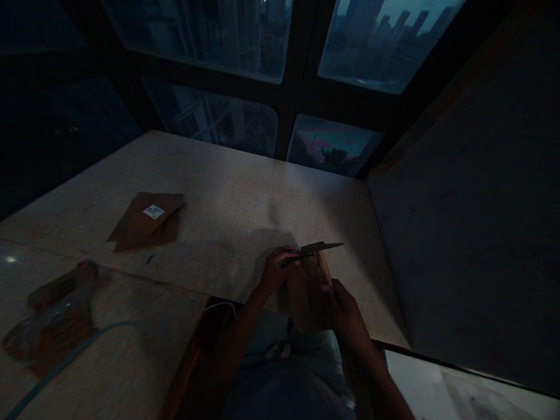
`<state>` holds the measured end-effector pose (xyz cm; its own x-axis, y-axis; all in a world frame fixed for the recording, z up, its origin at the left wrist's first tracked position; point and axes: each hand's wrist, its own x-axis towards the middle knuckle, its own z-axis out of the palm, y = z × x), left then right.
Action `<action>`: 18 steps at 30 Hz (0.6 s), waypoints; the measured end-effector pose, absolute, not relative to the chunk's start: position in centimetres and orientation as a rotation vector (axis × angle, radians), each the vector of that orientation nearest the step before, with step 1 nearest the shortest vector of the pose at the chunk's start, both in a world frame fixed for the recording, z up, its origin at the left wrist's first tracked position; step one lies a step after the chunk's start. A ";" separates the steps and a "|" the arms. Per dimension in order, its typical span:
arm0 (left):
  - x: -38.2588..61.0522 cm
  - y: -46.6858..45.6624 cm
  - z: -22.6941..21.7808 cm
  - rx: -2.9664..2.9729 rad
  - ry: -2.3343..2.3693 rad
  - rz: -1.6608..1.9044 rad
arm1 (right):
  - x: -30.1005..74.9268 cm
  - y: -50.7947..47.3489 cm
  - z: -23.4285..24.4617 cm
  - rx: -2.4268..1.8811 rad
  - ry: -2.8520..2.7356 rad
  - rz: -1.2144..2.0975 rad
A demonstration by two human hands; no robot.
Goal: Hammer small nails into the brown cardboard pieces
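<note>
A pale counter point(227, 204) is the broadest thing; dark-framed windows point(214, 35) line the counter's far edge; a brown bundle in clear plastic point(63, 312) lies on the counter's left; the folded cardboard point(301, 300) is held at the counter's near edge, the right hand point(343, 303) gripping its right side, the left hand point(276, 271) pinching its upper left; a flat cardboard stack point(135, 224) lies on the counter's left half.

A dim room: a broad, pale, speckled stone-like ledge point(223, 186) runs up to tall, dark-framed glass windows point(210, 41) — bluish, faint light behind them, with hazy grey high-rise towers point(400, 29) outside. On the right stands a plain dark-grey wall point(472, 210) — deep in shadow, meeting the ledge.
</note>
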<state>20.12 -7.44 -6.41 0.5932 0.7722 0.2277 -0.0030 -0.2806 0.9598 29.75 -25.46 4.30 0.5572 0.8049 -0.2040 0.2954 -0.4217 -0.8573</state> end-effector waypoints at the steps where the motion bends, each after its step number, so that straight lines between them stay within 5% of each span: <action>1: 20.3 -7.4 -6.4 1.687 0.648 0.866 | 29.7 -25.5 4.2 -1.969 -0.880 0.790; 18: 12.0 -5.2 -7.3 1.619 0.929 1.072 | 29.6 -27.0 3.2 -1.961 -0.755 0.780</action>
